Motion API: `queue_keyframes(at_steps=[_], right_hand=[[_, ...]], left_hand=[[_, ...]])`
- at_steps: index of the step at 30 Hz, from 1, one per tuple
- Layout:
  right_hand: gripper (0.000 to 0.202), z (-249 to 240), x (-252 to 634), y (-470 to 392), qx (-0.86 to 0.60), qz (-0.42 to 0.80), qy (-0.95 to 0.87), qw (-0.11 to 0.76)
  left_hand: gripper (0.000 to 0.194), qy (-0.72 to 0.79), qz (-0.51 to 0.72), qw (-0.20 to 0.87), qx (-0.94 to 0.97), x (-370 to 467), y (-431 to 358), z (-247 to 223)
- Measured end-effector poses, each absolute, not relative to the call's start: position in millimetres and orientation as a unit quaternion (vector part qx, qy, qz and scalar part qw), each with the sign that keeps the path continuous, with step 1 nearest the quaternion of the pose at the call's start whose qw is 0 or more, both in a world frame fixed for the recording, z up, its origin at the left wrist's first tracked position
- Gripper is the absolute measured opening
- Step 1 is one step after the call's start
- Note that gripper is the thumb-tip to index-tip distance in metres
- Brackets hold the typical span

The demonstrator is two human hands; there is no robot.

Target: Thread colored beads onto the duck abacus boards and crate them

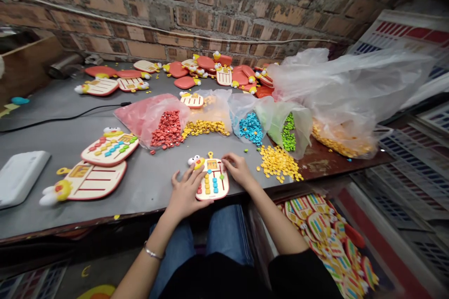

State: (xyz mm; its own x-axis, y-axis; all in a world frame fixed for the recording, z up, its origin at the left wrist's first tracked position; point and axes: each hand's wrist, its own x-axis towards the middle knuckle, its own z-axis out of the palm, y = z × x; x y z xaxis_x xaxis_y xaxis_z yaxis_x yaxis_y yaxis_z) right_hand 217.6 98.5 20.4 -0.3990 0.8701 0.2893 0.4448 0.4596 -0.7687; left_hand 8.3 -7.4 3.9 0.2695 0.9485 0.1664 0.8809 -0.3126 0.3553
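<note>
A cream-faced toy counting board (222, 189) with a red rim and a yellow-billed duck head lies near the table's front edge. Red, yellow and blue beads fill parts of its slots, and one green bead sits in the rightmost slot. My left hand (185, 192) grips the board's left side, fingers over its face and thumb along the lower edge. At the upper right corner, my right hand (240, 171) has its fingertips pinched near the top of the rightmost slot; whatever they hold is hidden.
Behind the board stand open bags of red beads (166, 129), yellow beads (206, 127), blue beads (251, 127) and green beads (288, 133). Loose yellow pieces (278, 162) lie at right. Two boards (94, 180) overlap at left, near a white device (23, 175). A bin of boards (326, 233) sits below.
</note>
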Motion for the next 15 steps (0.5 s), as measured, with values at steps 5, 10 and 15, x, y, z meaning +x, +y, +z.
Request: queue_keyframes(at_steps=[5,10,15], right_hand=[[0.016,15,225,100,-0.419,0.291,-0.771,0.381],[0.019,12,217,103,-0.395,0.253,-0.797,0.382],[0.025,1,210,100,-0.394,0.219,-0.825,0.341]], left_hand=[[0.078,0.58,0.173,0.099,0.79,8,-7,5],[0.077,0.58,0.175,0.097,0.79,9,-7,5],[0.077,0.58,0.172,0.092,0.791,9,-7,5]])
